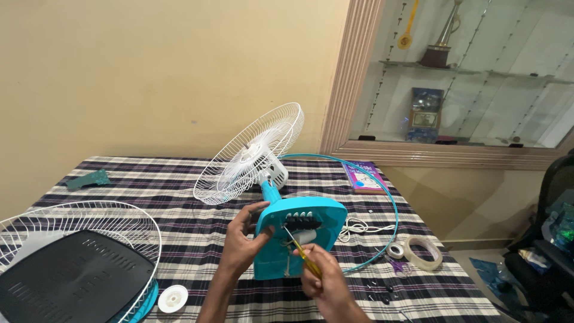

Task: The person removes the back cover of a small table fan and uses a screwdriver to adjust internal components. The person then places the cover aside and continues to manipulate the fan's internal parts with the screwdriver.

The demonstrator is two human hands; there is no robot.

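Observation:
A small table fan lies tipped on the checked tablecloth, its turquoise base (323,215) turned up toward me and its white wire guard (248,155) pointing away. My left hand (242,239) grips the left edge of the base and steadies it. My right hand (323,281) holds a yellow-handled screwdriver (302,251), whose tip is inside the open underside of the base near the switch parts and wires.
A second white wire guard with a dark panel (72,269) lies at the near left, beside a white round cap (173,298). A turquoise ring (391,209), white cord, two tape rolls (424,251), small screws and a book (365,176) sit to the right. A chair stands at far right.

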